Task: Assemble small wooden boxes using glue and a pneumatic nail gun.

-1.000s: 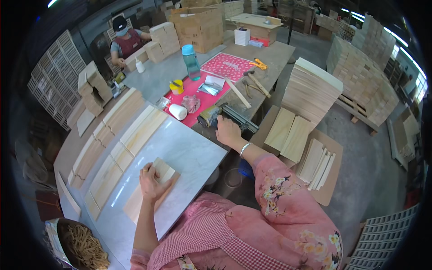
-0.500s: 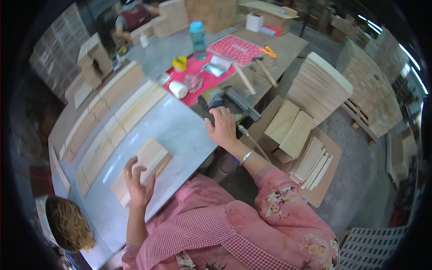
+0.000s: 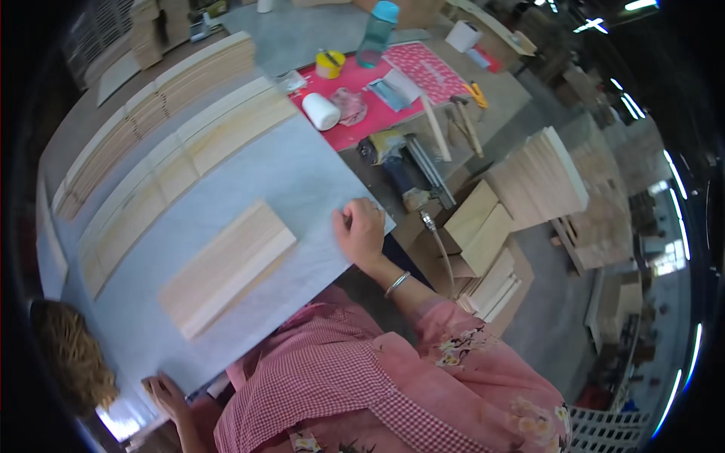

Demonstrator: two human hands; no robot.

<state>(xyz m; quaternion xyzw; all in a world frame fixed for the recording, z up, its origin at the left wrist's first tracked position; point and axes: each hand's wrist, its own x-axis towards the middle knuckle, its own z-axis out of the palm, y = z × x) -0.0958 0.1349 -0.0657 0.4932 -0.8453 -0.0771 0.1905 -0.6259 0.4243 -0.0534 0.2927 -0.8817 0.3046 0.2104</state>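
Note:
A short stack of pale wooden boards (image 3: 219, 268) lies flat on the grey tabletop (image 3: 317, 174), with neither hand on it. My left hand (image 3: 166, 398) is at the table's near left edge, beside a bucket heaped with tan, strip-like bands (image 3: 79, 355). Its fingers are curled; whatever they may hold is too small to make out. My right hand (image 3: 361, 229) rests near the table's right edge, fingers folded in and nothing visible in them. Two long rows of bundled boards (image 3: 177, 155) run along the table's far left side.
A nail gun (image 3: 396, 166) with an air hose (image 3: 442, 257) lies right of the table. Beyond are a blue bottle (image 3: 376, 38), a white roll (image 3: 321, 112), yellow tape (image 3: 330, 64) and a hammer (image 3: 467, 124). Stacked boards (image 3: 536, 181) stand at the right.
My left hand has left the board stack and moved down left to the bucket. My right hand has curled its fingers and come lower, away from the nail gun. The view has turned.

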